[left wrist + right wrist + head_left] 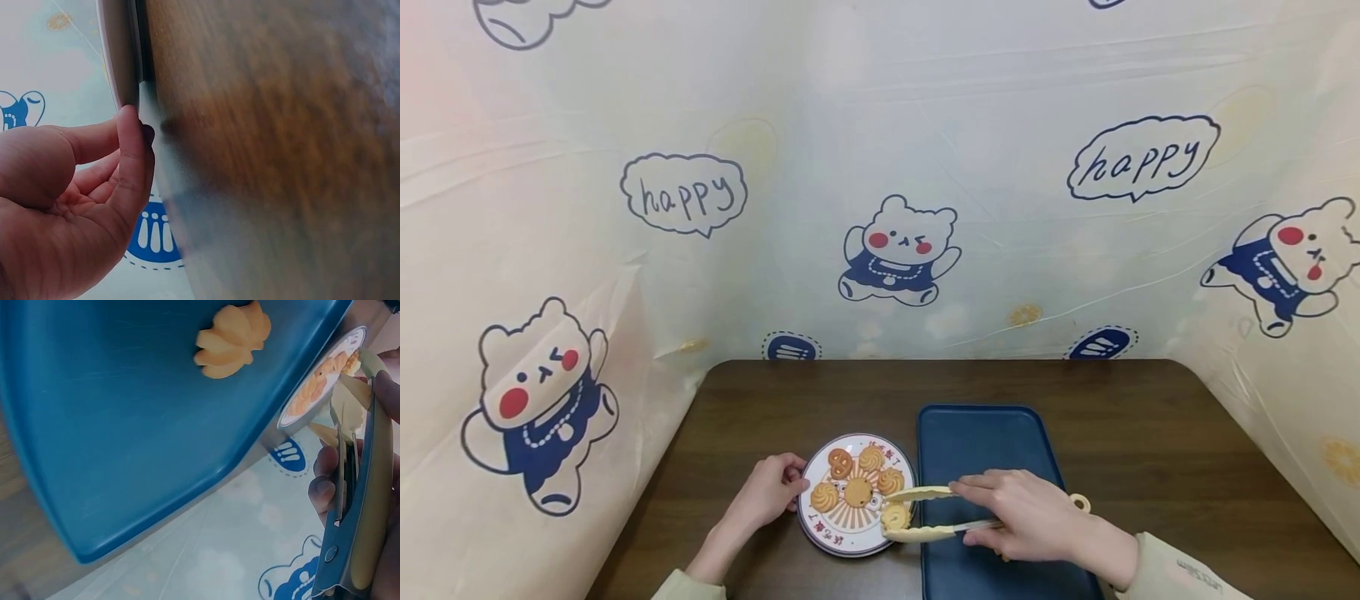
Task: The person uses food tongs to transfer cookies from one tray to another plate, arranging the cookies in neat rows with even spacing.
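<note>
My left hand pinches the left rim of a round white plate with red lettering and a printed pattern. Several golden cookies lie on it. The right hand grips cream-coloured tongs, whose jaws stand either side of a swirled cookie at the plate's right edge. Whether that cookie touches the plate cannot be told. Beneath the right arm, the blue tray bears a flower-shaped cookie, plain in the right wrist view but mostly hidden by the hand in the head view.
Plate and tray stand side by side on a dark wooden table, the tray to the right. A pale cloth printed with bears hangs behind and on both sides of the table.
</note>
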A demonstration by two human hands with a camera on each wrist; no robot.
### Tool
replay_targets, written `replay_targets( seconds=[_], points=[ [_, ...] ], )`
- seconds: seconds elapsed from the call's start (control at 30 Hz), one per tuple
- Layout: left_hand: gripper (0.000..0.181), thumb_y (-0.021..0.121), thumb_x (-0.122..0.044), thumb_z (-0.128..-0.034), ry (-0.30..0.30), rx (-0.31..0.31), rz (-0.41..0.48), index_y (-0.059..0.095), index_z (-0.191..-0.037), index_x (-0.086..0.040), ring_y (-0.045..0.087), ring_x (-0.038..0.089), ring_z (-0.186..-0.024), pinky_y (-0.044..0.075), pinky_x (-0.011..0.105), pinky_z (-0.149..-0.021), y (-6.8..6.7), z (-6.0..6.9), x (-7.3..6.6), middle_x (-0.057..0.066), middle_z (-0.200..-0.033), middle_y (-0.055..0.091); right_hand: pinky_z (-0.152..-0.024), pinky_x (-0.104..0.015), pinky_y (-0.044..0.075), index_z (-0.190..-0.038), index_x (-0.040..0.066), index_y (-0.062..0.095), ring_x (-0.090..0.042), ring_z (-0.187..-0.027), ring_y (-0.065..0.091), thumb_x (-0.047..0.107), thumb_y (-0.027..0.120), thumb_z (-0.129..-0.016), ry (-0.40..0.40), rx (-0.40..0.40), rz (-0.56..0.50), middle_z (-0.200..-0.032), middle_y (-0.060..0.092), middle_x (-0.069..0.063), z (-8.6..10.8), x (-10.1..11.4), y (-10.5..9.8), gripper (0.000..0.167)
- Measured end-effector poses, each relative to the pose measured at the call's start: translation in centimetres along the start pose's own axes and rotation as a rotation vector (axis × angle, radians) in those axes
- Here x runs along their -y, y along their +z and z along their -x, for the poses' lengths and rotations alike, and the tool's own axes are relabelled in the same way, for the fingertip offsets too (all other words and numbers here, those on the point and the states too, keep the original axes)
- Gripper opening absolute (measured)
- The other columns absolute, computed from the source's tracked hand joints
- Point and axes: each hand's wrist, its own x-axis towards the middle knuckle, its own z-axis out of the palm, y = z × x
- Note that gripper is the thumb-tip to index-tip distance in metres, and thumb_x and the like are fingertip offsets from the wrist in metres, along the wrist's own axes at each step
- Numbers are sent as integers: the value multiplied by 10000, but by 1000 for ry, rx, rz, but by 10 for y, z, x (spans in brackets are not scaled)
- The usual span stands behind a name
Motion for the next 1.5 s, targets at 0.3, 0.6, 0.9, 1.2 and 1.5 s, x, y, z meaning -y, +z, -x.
replay_targets(
  seconds=[0.3,0.6,0.9,1.2,1.5],
  points=[
    [220,709,-11,-904,5,-2,4,647,-1105,53,563,149,-603,527,283,-518,0,0,0,56,-781,542,-825,-406,574,-1347,119,629,-186,-1100,655,490,624,-960,-29,29,-21,-1278,659,-35,-20,4,10,536],
    [212,707,-12,-906,2,2,4,647,-1100,49,566,148,-600,525,284,-516,0,0,1,55,-783,537,-837,-379,571,-1338,126,636,-167,-1101,654,485,618,-965,-50,36,-72,-1280,656,-34,-40,10,23,518],
    [229,708,-17,-907,-4,4,-7,644,-1116,51,565,146,-604,524,277,-518,0,-1,0,52,-787,540,-824,-319,569,-1308,120,655,-118,-1079,654,439,666,-948,-89,29,-147,-1265,663,-24,-52,12,33,481],
    [226,703,-10,-908,5,3,-4,643,-1115,57,565,146,-606,524,273,-515,-1,-1,1,55,-787,541,-824,-277,561,-1309,102,654,-95,-1081,647,454,647,-957,-99,46,-178,-1265,661,-15,-59,16,36,497],
    [180,703,27,-893,50,-23,31,657,-1063,64,568,150,-578,529,287,-493,1,1,1,56,-758,543,-802,-231,550,-1318,84,642,-60,-1072,639,477,600,-978,-118,66,-198,-1289,646,-21,-63,14,40,521]
  ],
)
